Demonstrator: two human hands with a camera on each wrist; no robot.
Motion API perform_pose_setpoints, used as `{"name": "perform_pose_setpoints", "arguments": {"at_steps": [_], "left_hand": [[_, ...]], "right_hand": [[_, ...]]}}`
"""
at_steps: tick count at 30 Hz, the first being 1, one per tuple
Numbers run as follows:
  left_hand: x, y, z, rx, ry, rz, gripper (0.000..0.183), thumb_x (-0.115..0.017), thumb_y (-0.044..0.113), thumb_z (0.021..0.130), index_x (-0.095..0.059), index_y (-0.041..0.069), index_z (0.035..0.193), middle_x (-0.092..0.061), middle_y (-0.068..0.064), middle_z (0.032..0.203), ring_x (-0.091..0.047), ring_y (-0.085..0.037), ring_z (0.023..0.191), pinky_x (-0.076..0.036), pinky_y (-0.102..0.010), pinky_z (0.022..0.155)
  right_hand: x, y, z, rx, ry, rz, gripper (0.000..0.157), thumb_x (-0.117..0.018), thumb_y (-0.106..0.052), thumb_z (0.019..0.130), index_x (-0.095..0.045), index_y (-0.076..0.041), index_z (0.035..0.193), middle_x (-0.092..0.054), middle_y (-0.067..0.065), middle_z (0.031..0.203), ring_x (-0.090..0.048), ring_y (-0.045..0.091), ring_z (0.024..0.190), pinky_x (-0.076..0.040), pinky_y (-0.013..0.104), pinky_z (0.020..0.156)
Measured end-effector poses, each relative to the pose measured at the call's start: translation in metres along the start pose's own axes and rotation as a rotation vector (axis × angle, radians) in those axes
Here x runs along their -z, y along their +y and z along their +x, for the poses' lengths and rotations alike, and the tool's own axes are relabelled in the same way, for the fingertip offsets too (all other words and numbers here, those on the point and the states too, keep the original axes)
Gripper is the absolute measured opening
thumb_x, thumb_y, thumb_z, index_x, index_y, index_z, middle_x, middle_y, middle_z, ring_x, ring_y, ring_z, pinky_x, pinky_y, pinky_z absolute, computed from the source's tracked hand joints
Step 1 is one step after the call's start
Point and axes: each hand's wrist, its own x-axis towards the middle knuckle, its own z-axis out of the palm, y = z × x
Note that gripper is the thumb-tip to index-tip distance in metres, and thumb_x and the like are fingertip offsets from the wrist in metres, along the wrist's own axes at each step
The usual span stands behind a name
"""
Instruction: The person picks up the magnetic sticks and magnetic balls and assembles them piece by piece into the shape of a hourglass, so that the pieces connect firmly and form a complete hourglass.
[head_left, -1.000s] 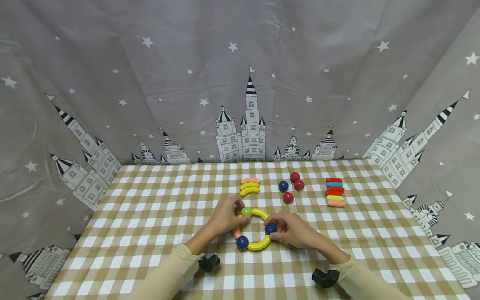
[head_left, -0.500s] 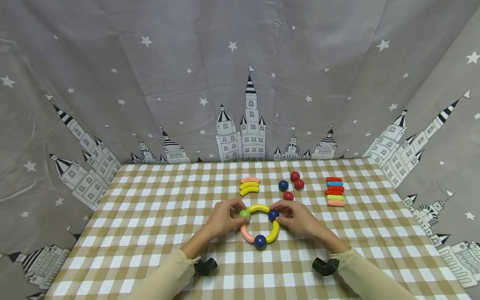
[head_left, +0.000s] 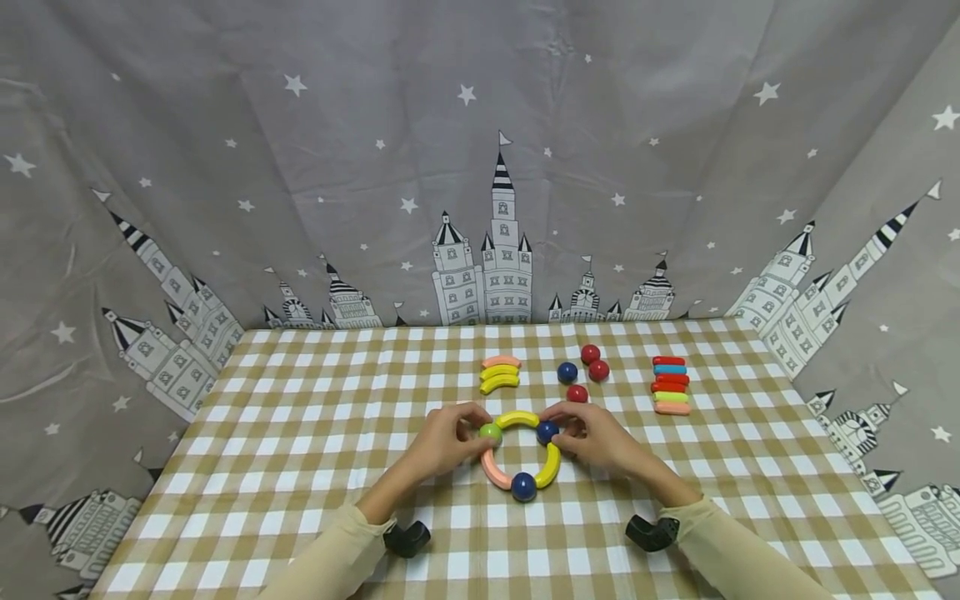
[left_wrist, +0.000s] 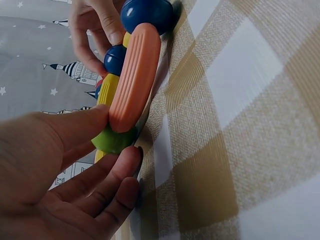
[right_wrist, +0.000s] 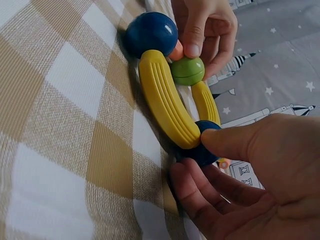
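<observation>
A ring of curved sticks and balls lies on the checked cloth between the hands. My left hand (head_left: 447, 437) pinches the green ball (head_left: 491, 434) at the ring's upper left, thumb on one side and fingers on the other. On the upper right, a blue ball (head_left: 547, 432) is pinched by my right hand (head_left: 596, 435). One yellow curved stick (head_left: 518, 418) bridges these two balls at the top. Another yellow curved stick (right_wrist: 167, 102) and an orange curved stick (left_wrist: 136, 80) run down to the front blue ball (head_left: 523, 487), which no hand touches.
Behind the ring lie curved sticks (head_left: 500, 375), one orange and two yellow. Right of them are a loose blue ball (head_left: 567, 372) and several red balls (head_left: 598, 370). Short straight sticks (head_left: 671, 385) in several colours form a column farther right. A grey curtain (head_left: 360, 167) stands behind.
The ring has turned and rounded out: its front blue ball has shifted right, and the right-hand blue ball has moved away from me with my right hand. Little differs over the last half second.
</observation>
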Motion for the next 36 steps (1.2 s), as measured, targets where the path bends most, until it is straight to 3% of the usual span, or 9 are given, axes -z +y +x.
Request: {"name": "perform_pose_setpoints", "arguments": {"at_steps": [7, 15, 28, 31, 36], "left_hand": [[0.002, 0.000, -0.003, -0.003, -0.012, 0.004, 0.021, -0.081, 0.022, 0.090, -0.075, 0.015, 0.109, -0.072, 0.003, 0.101, -0.061, -0.010, 0.075, -0.049, -0.026, 0.061], [0.001, 0.000, -0.003, -0.001, -0.015, 0.002, 0.021, -0.081, 0.023, 0.091, -0.075, 0.015, 0.109, -0.072, 0.003, 0.102, -0.062, -0.010, 0.077, -0.050, -0.027, 0.064], [0.002, 0.001, -0.004, 0.018, -0.026, -0.009, 0.024, -0.081, 0.020, 0.091, -0.075, 0.012, 0.112, -0.073, 0.002, 0.103, -0.061, -0.011, 0.075, -0.049, -0.026, 0.063], [0.002, 0.001, -0.004, 0.017, -0.026, -0.012, 0.024, -0.081, 0.020, 0.091, -0.075, 0.011, 0.112, -0.073, 0.002, 0.102, -0.061, -0.011, 0.075, -0.049, -0.026, 0.063], [0.002, 0.001, -0.004, 0.003, -0.027, -0.022, 0.024, -0.081, 0.020, 0.091, -0.075, 0.011, 0.111, -0.073, 0.002, 0.100, -0.061, -0.011, 0.074, -0.049, -0.025, 0.063]], "right_hand": [[0.008, -0.004, -0.011, 0.037, -0.039, -0.054, 0.036, -0.073, -0.009, 0.095, -0.067, -0.015, 0.130, -0.070, 0.005, 0.122, -0.065, 0.017, 0.095, -0.055, 0.031, 0.083], [0.033, 0.000, -0.036, 0.105, 0.001, -0.061, 0.038, -0.073, -0.007, 0.095, -0.064, -0.009, 0.132, -0.067, 0.015, 0.125, -0.068, 0.018, 0.094, -0.057, 0.027, 0.078], [0.079, 0.029, -0.070, 0.107, 0.245, -0.112, 0.041, -0.080, -0.007, 0.089, -0.067, -0.006, 0.127, -0.067, 0.017, 0.126, -0.069, 0.018, 0.091, -0.058, 0.029, 0.077], [0.086, 0.038, -0.073, 0.117, 0.304, -0.121, 0.041, -0.081, -0.004, 0.088, -0.067, -0.004, 0.126, -0.069, 0.019, 0.122, -0.070, 0.020, 0.091, -0.059, 0.029, 0.075], [0.097, 0.053, -0.076, 0.056, 0.362, -0.186, 0.040, -0.081, -0.007, 0.088, -0.067, -0.003, 0.125, -0.075, 0.015, 0.109, -0.069, 0.021, 0.089, -0.056, 0.029, 0.074]]}}
